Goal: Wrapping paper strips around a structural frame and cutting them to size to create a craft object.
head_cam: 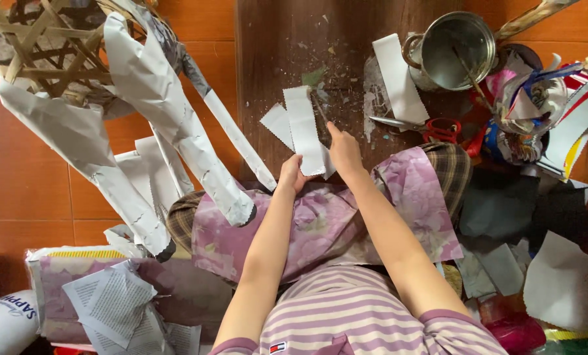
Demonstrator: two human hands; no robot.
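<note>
Both hands' grip: left hand (291, 173) pinches white paper strip (305, 129); right hand (344, 152) holds stick (321, 110).

At the lower left corner we see a white rounded package (4, 322) with red and blue print, lying on the floor. Just right of it lies a flat pink wrapped pack (50, 289) with a yellow-striped top edge, under loose printed sheets (110, 302). A small coloured label (278, 347) sits on our striped shirt's hem.

Illumination: even, soft daylight; shadows faint. Glare on white paper strips (305, 128). Focus sharp; slight wide-angle stretching at edges.
</note>
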